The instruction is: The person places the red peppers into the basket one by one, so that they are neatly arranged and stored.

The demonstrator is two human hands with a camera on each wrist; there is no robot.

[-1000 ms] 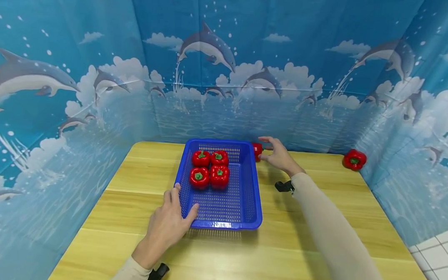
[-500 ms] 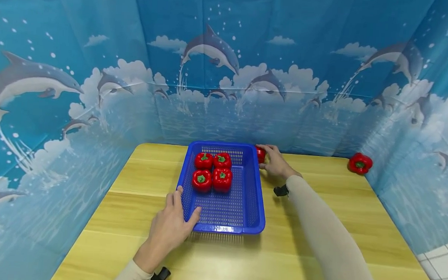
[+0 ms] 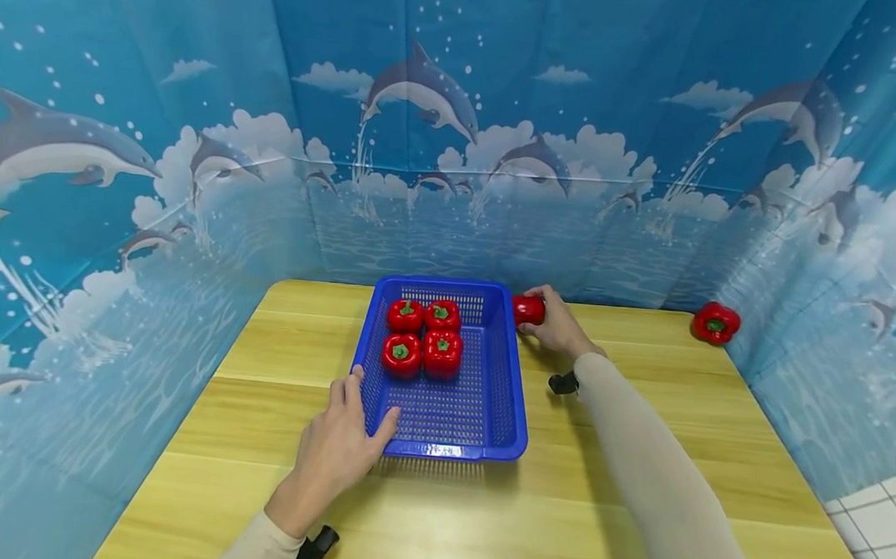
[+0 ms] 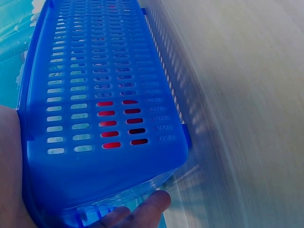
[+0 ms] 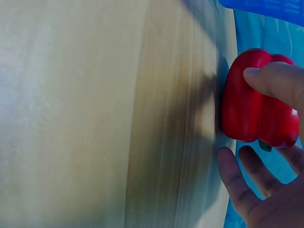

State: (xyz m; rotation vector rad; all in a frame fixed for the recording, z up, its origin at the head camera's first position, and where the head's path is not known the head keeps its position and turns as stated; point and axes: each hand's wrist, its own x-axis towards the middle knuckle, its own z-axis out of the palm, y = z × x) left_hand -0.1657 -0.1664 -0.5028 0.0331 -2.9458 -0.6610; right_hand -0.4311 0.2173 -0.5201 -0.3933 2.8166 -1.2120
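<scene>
My left hand (image 3: 336, 445) grips the near left corner of a blue plastic basket (image 3: 451, 451), thumb over the front rim and fingers along the left side. In the left wrist view, fingertips (image 4: 159, 202) show below the slotted basket wall. Several red bell peppers (image 3: 422, 352) with green stems sit grouped in the basket's back left part. Just outside its right wall, my right hand (image 3: 560, 324) holds another red bell pepper (image 5: 244, 109). The right wrist view has the thumb pressed on that pepper's side, with the lower fingers spread apart from it.
One more red bell pepper (image 3: 715, 323) lies at the far right corner of the wooden table (image 3: 262, 405). A dolphin-print curtain (image 3: 450, 221) rises close behind the table and along both sides. White tiles (image 3: 876, 519) show at the lower right.
My right hand has reached the bell pepper beside the basket and closed on it. That pepper now shows further out from the basket rim. The left hand stays on the basket.
</scene>
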